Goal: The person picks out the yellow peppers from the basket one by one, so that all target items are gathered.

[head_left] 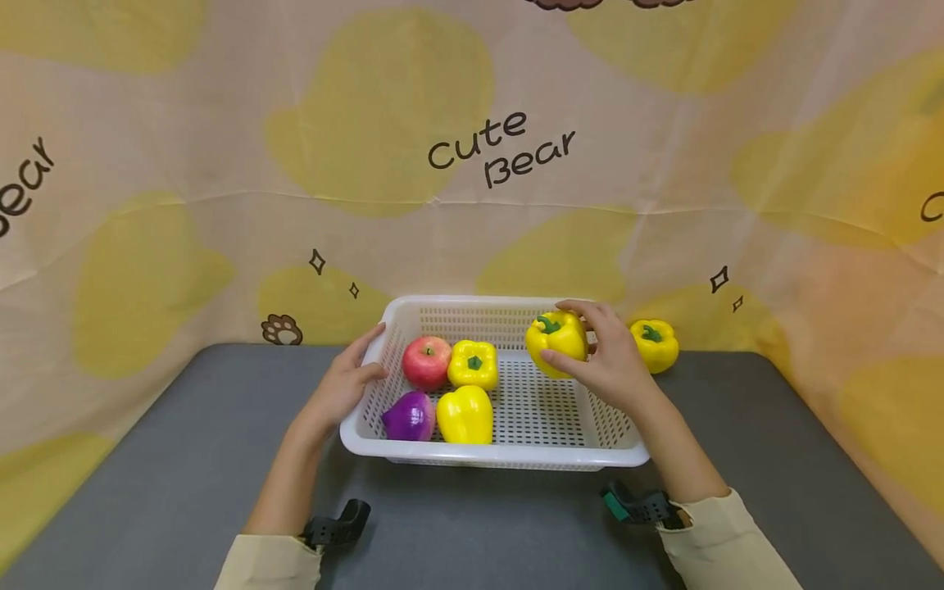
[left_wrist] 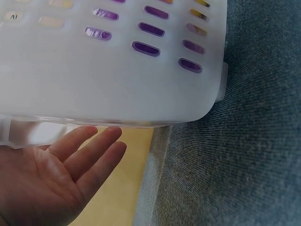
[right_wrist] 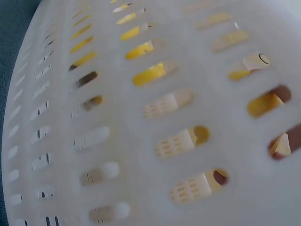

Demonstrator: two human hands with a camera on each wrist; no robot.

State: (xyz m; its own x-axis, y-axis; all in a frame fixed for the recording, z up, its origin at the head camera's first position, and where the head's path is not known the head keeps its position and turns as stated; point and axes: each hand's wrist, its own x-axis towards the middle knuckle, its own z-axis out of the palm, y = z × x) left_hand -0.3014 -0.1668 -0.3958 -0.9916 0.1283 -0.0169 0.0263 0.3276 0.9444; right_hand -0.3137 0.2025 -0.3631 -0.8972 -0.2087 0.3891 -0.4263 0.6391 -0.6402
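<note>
At the left end of a white plastic basket (head_left: 487, 453), my left hand (head_left: 342, 381) holds the rim, the thumb over it. The left wrist view has this hand's other fingers stretched out along the basket's outer side. My right hand (head_left: 608, 352) grips a yellow bell pepper (head_left: 555, 340) from its right side, above the basket's right part. In the basket's left part lie a red apple (head_left: 426, 362), a purple onion (head_left: 410, 416) and two more yellow bell peppers (head_left: 474, 365). The right wrist view is filled by the slotted basket wall (right_wrist: 127, 122); the right hand's grip is hidden there.
Another yellow bell pepper (head_left: 655, 344) sits outside the basket, behind my right hand on the dark grey table (head_left: 479, 524). A patterned cloth (head_left: 501, 238) hangs along the table's back edge.
</note>
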